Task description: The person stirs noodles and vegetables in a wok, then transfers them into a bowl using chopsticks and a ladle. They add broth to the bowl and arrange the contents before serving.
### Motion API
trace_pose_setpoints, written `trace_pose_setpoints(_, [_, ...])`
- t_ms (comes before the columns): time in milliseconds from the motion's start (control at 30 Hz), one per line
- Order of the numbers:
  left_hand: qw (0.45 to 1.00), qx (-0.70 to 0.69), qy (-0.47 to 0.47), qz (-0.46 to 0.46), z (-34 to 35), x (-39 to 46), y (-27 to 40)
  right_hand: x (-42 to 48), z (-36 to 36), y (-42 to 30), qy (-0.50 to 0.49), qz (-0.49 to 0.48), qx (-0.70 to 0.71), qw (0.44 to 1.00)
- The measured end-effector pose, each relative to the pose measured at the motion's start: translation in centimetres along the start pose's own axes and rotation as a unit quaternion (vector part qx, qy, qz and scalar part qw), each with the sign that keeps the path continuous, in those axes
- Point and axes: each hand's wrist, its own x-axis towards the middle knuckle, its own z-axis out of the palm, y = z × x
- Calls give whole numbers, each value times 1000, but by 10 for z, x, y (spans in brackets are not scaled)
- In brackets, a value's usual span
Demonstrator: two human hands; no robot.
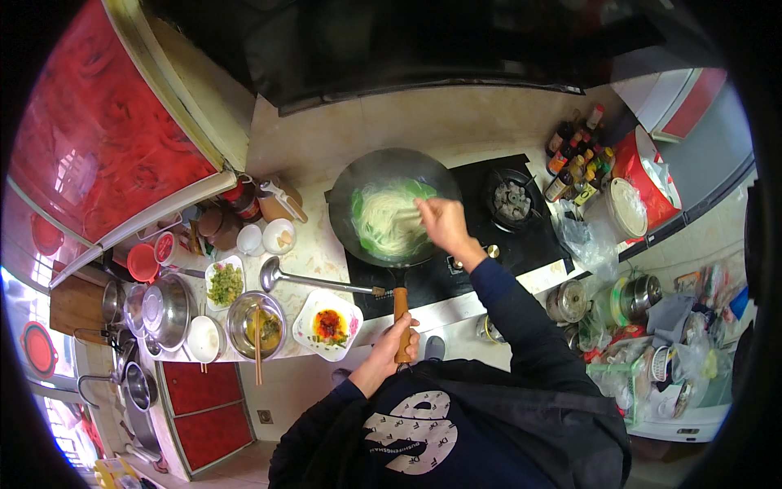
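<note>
A black wok [342,226] stands over the left burner, steam above it. Pale noodles [388,214] and green leaves [421,186] lie in liquid inside. My left hand [394,345] is closed round the wok's wooden handle [400,302]. Over the right side of the wok, my right hand [445,225] is closed on a thin utensil, partly blurred, that reaches into the noodles; its kind is unclear. Left of the handle, a steel ladle [311,282] rests across the counter and the hob's edge. A white plate [302,315] holds red chilli and chopped greens in liquid.
Wooden chopsticks [258,354] lie across a steel bowl [232,333]. Left of it are a plate of chopped greens [224,284], a white bowl [204,339] and steel basins [168,312]. A second burner [512,200], sauce bottles [574,171] and a lidded tub [628,211] stand right. A range hood [458,49] hangs above.
</note>
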Motion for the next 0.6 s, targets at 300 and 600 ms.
trace_pose_setpoints(300, [1000,6,9,5,-1,-1,1,2,-63,9,35,76,-30,996])
trace_pose_setpoints(600, [999,30,17,9,4,-4,4,8,-7,28,-30,119,126,984])
